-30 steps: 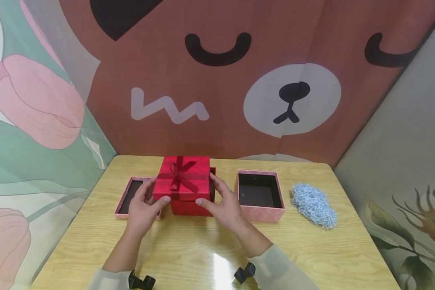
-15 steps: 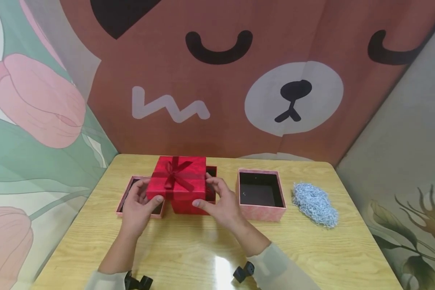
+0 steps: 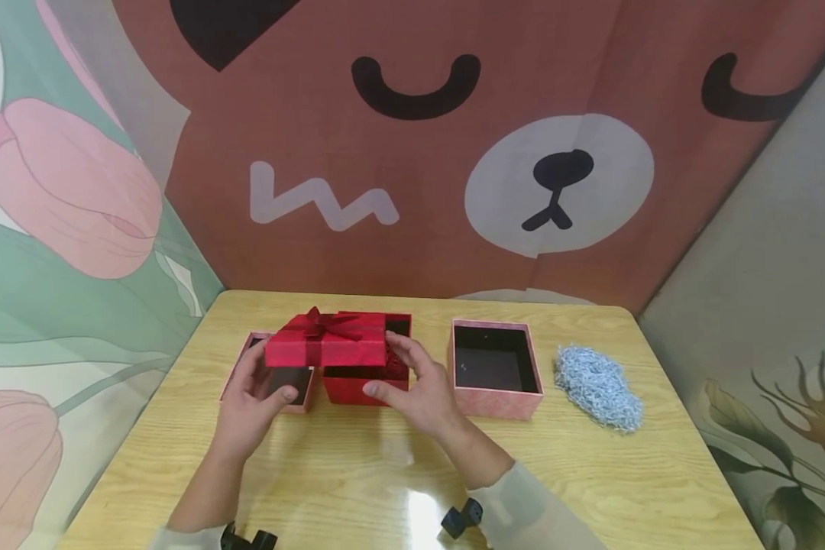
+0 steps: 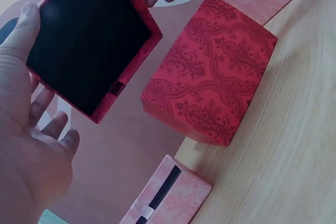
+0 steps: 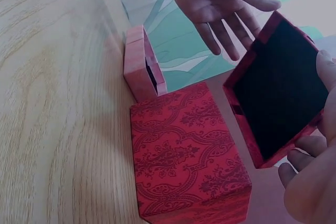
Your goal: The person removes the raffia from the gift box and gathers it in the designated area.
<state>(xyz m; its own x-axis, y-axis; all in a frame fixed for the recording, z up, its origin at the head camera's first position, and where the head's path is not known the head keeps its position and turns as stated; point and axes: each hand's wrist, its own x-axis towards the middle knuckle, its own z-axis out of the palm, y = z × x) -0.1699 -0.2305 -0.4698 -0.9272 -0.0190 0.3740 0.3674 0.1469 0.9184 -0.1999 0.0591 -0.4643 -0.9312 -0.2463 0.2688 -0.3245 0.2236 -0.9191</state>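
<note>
A red gift box lid (image 3: pixel 347 349) with a ribbon bow is held up in front of me, its front edge tipped up. Its black inside (image 4: pixel 89 40) faces the left wrist camera. My left hand (image 3: pixel 244 416) grips the lid's left side between thumb and fingers. At the opposite side, my right hand (image 3: pixel 426 397) holds it in the same way. Behind and below the lid stands the red patterned box base (image 3: pixel 357 391), upright on the table and partly covered by the lid in the head view. Dark red filling (image 3: pixel 396 368) shows inside the base.
A shallow pink lid (image 3: pixel 307 393), black inside, lies at the left, partly behind my left hand. Right of the red box stands an open pink box (image 3: pixel 498 405). Farther right lies a heap of light blue shredded paper (image 3: pixel 598 388). All rest on a wooden table (image 3: pixel 357 481).
The red lid has come off the base, moving left and tilting front edge up, so more of the base's inside shows. My left hand has shifted left and slightly down.
</note>
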